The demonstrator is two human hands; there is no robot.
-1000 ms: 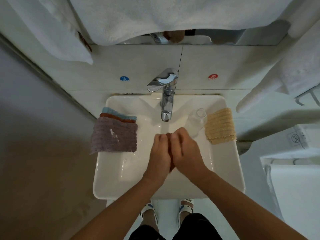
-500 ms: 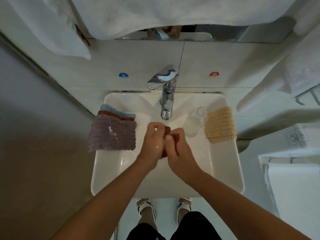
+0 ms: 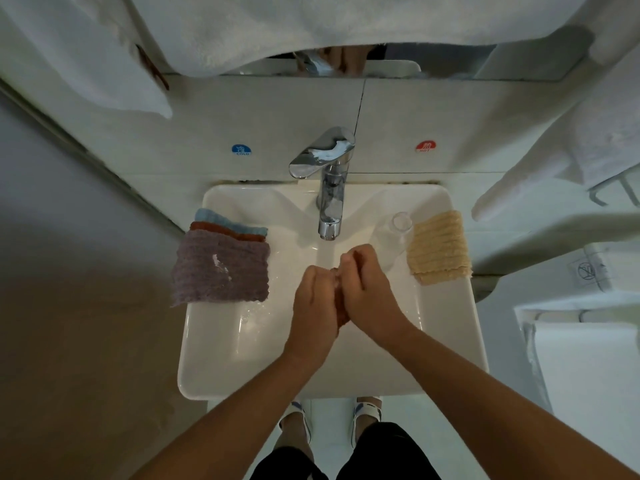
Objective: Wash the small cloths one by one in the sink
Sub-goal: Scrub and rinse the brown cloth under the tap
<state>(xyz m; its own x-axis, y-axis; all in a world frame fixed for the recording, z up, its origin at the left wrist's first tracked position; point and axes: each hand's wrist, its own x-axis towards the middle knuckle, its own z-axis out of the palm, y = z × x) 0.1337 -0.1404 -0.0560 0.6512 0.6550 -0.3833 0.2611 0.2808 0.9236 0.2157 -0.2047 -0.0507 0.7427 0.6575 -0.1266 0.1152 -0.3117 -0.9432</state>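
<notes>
Over the basin of the white sink (image 3: 221, 358), my left hand (image 3: 317, 303) and my right hand (image 3: 367, 289) are pressed together around a small reddish-brown cloth (image 3: 338, 308). Only a sliver of it shows between the palms. Both hands have curled fingers gripping it, just below the chrome faucet (image 3: 329, 188). A stack of cloths lies on the sink's left rim: a mauve cloth (image 3: 221, 268) on top, a rust cloth (image 3: 225, 229) and a light blue cloth (image 3: 221, 218) beneath. A beige cloth (image 3: 438, 247) lies on the right rim.
A clear glass (image 3: 401, 225) stands on the rim beside the beige cloth. White towels (image 3: 311, 26) hang above the mirror edge and at the right. Blue cold (image 3: 241, 149) and red hot (image 3: 425, 146) stickers mark the wall tiles.
My hands have rubbed the cloth between them, moving up toward the faucet and then slightly back down; the right hand now sits higher than the left.
</notes>
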